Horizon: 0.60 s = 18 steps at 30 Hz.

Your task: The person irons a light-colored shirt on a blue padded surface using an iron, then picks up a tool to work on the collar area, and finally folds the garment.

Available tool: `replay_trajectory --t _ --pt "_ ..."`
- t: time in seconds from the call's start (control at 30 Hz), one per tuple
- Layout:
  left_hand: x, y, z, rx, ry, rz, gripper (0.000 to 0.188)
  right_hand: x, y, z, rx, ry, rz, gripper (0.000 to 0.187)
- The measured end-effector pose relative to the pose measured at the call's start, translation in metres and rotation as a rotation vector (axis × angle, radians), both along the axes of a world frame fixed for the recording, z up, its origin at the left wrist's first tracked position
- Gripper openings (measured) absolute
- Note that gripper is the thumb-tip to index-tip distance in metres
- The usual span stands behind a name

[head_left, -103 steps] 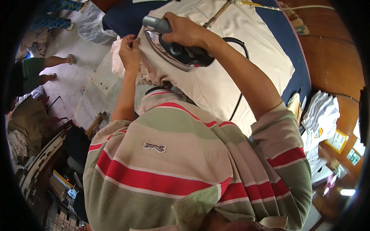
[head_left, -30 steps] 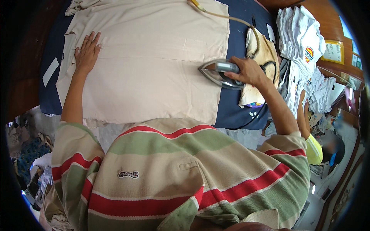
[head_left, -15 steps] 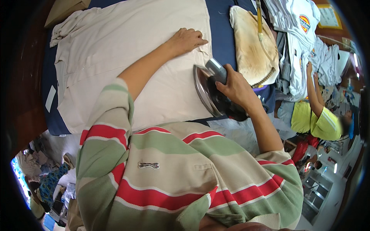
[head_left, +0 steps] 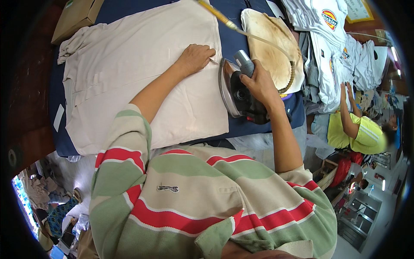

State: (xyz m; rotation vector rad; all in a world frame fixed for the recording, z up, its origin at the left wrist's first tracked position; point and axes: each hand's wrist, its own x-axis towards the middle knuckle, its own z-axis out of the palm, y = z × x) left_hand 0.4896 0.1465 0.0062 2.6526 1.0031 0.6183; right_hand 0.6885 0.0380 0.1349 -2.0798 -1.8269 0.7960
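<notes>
My right grip (head_left: 260, 85) clasps iron (head_left: 239, 91); my left grip (head_left: 195, 59) pinches garment (head_left: 125, 69) at right edge. Garment mostly flat; far-left end (head_left: 73, 46) bunched, unsmoothed.

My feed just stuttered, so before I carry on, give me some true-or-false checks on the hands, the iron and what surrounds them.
1. The right hand grips the iron by its handle. True.
2. The left hand is on the stained pad. False: it is on the pale cloth, near its right edge.
3. The stained pad lies to the right of the pale cloth. True.
4. The cardboard box is at the picture's lower right. False: it is at the upper left.
</notes>
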Motion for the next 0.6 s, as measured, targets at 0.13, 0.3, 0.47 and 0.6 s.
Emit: replay_trajectory --t 0.13,0.3,0.47,0.6 --pt "-0.005 -0.024 -0.003 -0.162 -0.503 0.311 0.014 0.001 0.023 -0.002 0.055 -0.016 0.062 0.044" --pt "-0.016 -0.054 -0.021 -0.445 -0.976 0.707 0.013 -0.014 0.06 -0.015 0.127 -0.079 0.178 0.045" --pt "-0.016 -0.058 -0.024 -0.327 -0.781 0.678 0.013 -0.031 0.122 -0.031 0.203 -0.111 0.139 0.051" --pt "-0.008 -0.053 -0.019 -0.295 -0.702 0.647 0.014 -0.018 0.191 -0.041 0.15 -0.084 0.078 0.055"
